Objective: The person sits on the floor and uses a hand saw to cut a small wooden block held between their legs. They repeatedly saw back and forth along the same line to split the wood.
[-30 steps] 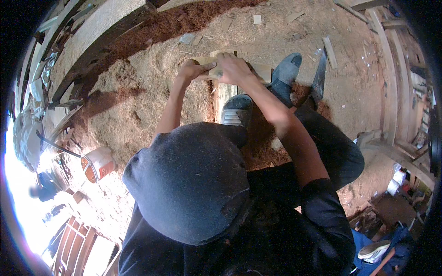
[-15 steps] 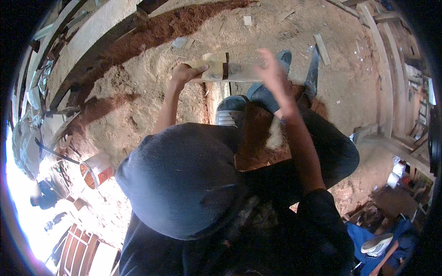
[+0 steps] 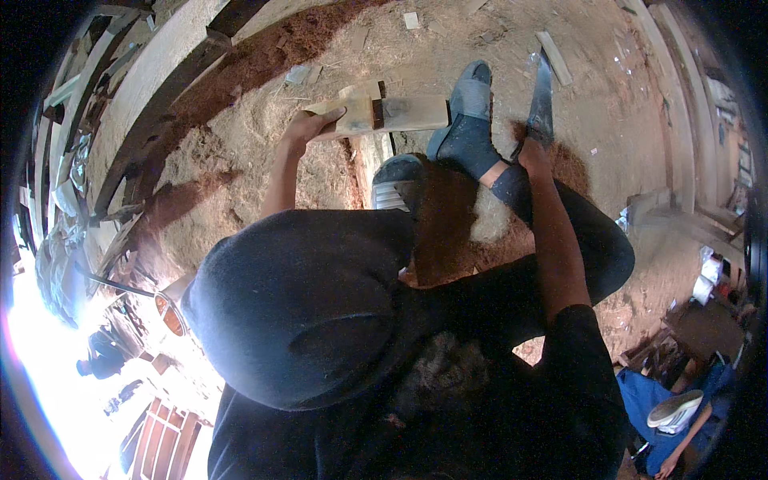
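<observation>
Currently, my left hand (image 3: 302, 130) grips the pale wood (image 3: 357, 118) at its left end, thumb on top; my right hand (image 3: 534, 157) is closed round the handsaw's (image 3: 542, 96) handle.

The pale, flat rectangular wooden board (image 3: 420, 114) at twelve o'clock looks matt and fairly smooth. Towards one o'clock, the long dark-grey tapering saw blade (image 3: 542, 96) is metal with a dull sheen. The thick brown wooden beam (image 3: 164, 84) at ten o'clock looks rough and unvarnished. At eight o'clock, the rounded blue-grey cap (image 3: 296, 312) is soft, matt cloth.
</observation>
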The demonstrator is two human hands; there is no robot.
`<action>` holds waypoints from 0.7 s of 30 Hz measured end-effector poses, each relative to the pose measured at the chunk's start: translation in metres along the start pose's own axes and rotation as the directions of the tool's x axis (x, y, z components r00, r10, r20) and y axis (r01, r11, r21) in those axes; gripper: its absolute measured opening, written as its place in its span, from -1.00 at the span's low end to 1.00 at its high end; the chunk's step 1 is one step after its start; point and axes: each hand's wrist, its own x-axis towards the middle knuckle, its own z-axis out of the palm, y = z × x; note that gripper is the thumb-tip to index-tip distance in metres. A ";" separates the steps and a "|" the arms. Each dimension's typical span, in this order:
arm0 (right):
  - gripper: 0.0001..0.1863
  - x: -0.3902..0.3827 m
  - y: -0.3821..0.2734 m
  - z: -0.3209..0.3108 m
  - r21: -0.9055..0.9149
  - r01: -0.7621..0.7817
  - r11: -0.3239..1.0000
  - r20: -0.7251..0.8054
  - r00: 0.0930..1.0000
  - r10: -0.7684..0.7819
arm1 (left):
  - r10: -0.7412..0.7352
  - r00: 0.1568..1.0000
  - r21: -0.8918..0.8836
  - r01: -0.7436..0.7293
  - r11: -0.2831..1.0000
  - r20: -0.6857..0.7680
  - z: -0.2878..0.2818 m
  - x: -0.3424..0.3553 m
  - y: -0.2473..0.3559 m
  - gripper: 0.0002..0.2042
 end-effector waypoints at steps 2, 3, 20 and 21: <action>-0.56 0.013 0.059 -0.009 -0.024 0.036 0.999 -0.138 0.990 -0.039 | 0.052 0.998 -0.047 -0.050 0.998 0.040 0.026 0.015 0.002 -0.43; -0.56 0.016 0.097 -0.018 -0.038 0.052 0.998 -0.221 0.973 -0.059 | 0.083 0.994 -0.083 -0.078 0.994 0.070 0.044 0.024 0.005 -0.43; -0.86 -0.161 -0.177 -0.122 0.960 0.193 0.204 -0.245 0.931 0.271 | 0.035 0.999 0.045 -0.036 0.998 0.012 0.004 0.002 0.003 -0.33; -0.85 -0.175 -0.184 -0.099 0.933 0.317 0.170 -0.352 0.903 0.247 | 0.035 0.999 0.048 -0.036 0.998 0.029 0.016 0.011 0.002 -0.34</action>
